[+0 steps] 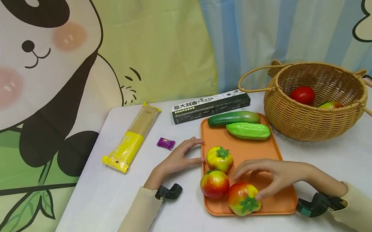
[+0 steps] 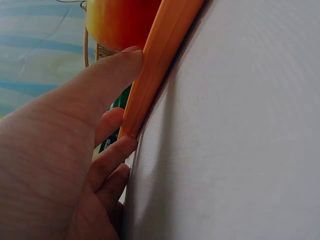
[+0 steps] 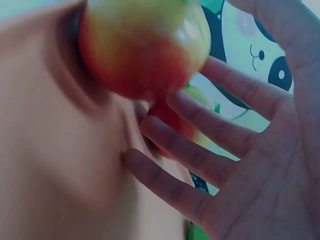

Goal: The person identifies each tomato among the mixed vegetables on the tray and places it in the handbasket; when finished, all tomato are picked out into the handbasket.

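On an orange tray lie a yellow tomato, a red-yellow tomato and a larger red-yellow tomato near the front edge. A dark green cucumber and a light green cucumber lie at its far end. My left hand touches the tray's left rim, its thumb and fingertips against the orange edge in the left wrist view. Over the tray, my right hand spreads around the larger tomato, thumb at its right side and loosely extended fingers beyond it.
A wicker basket with a red tomato and another partly hidden fruit stands right of the tray. Behind the tray lies a black pasta box. Left are a yellow noodle packet and a small purple packet.
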